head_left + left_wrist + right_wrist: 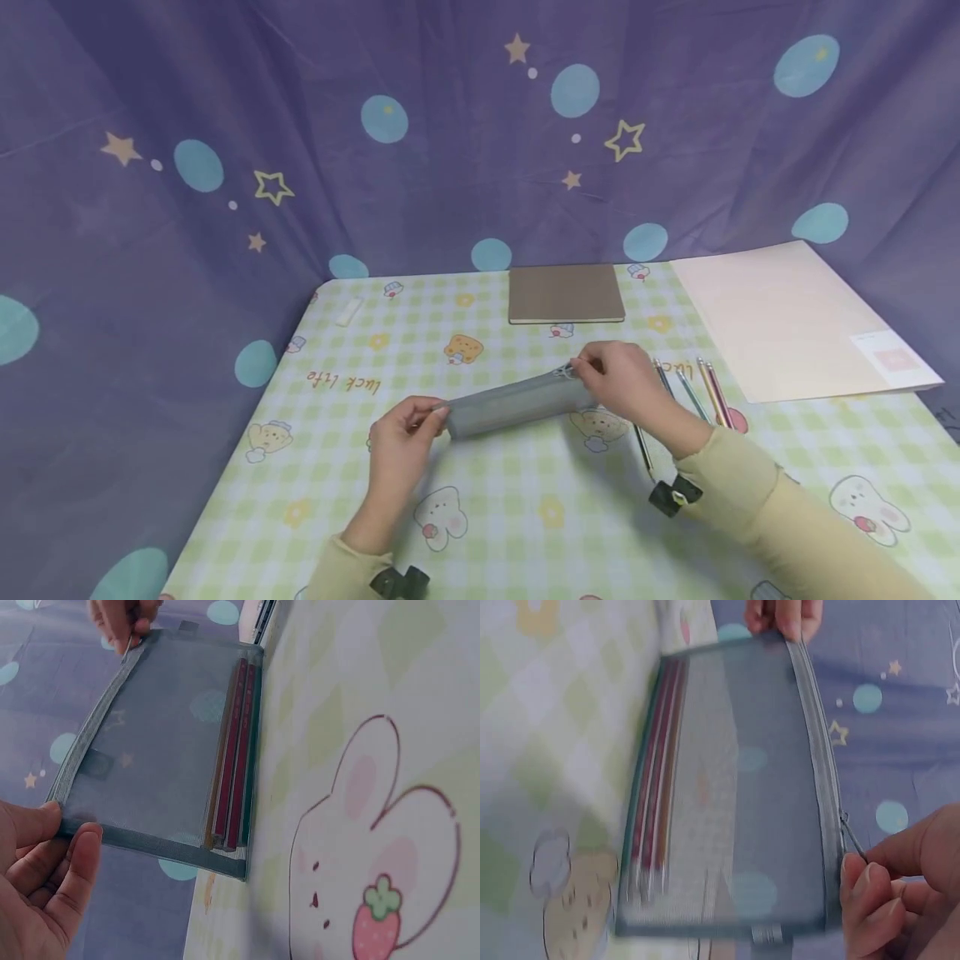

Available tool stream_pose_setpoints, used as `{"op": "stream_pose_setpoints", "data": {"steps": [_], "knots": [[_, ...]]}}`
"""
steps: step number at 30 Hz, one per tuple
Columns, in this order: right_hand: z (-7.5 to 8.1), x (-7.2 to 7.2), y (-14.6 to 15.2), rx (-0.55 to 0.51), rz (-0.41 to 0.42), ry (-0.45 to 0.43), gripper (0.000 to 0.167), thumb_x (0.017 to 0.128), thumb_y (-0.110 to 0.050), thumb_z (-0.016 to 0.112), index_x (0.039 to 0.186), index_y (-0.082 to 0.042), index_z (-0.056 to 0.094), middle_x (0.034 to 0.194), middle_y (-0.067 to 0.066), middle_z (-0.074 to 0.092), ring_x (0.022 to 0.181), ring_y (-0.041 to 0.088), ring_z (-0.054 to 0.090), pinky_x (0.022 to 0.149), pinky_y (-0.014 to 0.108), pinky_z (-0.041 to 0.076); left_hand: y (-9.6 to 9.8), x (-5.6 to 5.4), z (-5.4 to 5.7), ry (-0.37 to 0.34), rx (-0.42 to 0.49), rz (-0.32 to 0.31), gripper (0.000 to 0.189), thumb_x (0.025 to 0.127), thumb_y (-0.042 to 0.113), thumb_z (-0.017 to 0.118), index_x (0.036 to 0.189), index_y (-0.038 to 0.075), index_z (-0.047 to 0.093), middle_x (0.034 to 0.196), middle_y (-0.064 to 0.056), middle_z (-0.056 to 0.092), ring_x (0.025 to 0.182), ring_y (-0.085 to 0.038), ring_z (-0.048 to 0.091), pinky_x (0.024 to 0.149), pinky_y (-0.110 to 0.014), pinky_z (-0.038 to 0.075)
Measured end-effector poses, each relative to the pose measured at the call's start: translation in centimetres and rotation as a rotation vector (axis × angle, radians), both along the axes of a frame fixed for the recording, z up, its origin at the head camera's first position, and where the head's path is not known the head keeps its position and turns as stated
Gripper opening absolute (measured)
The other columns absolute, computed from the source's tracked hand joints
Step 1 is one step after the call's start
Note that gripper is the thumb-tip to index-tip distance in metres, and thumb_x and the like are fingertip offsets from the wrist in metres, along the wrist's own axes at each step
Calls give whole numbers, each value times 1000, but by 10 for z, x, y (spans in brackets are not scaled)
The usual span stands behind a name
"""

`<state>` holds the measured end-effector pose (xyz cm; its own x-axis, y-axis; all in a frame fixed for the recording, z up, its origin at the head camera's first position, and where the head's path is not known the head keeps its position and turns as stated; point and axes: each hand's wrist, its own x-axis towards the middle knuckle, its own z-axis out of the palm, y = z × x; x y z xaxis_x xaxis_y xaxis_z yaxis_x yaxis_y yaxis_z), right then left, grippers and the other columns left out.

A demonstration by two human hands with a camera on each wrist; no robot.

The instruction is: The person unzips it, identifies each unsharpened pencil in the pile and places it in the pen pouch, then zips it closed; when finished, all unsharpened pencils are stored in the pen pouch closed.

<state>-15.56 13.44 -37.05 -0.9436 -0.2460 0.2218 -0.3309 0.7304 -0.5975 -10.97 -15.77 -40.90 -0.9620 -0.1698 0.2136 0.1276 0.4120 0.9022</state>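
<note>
A grey-green see-through mesh zipper pouch (517, 406) is stretched between both hands over the table, its zipper edge on top. At the left end, my left hand (401, 437) pinches the pouch's upper corner between thumb and fingers. My right hand (630, 387) grips the zipper pull (854, 840) near the other end of the zipper. Through the mesh, several pencils (238, 757) show lying side by side along the pouch's bottom edge, some of them dark red. The right wrist view also shows the zipper (819, 735) running along the edge between the two hands.
Several loose pencils (716, 392) lie right of the pouch, partly behind the right forearm. A brown notebook (566, 293) rests at the back, with a large cream folder (780, 325) to its right. A small white eraser-like block (349, 312) lies at the back left.
</note>
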Motion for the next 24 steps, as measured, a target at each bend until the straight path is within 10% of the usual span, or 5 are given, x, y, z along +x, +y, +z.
{"op": "stream_pose_setpoints", "data": {"steps": [24], "knots": [[0, 5, 55, 37, -95, -121, 26, 99, -21, 56, 75, -13, 62, 58, -5, 55, 54, 12, 57, 49, 32, 39, -2, -3, 1, 31, -9, 0, 5, 85, 6, 74, 89, 6, 71, 79, -1, 73, 71, -20, 70, 64, -25, 54]]}}
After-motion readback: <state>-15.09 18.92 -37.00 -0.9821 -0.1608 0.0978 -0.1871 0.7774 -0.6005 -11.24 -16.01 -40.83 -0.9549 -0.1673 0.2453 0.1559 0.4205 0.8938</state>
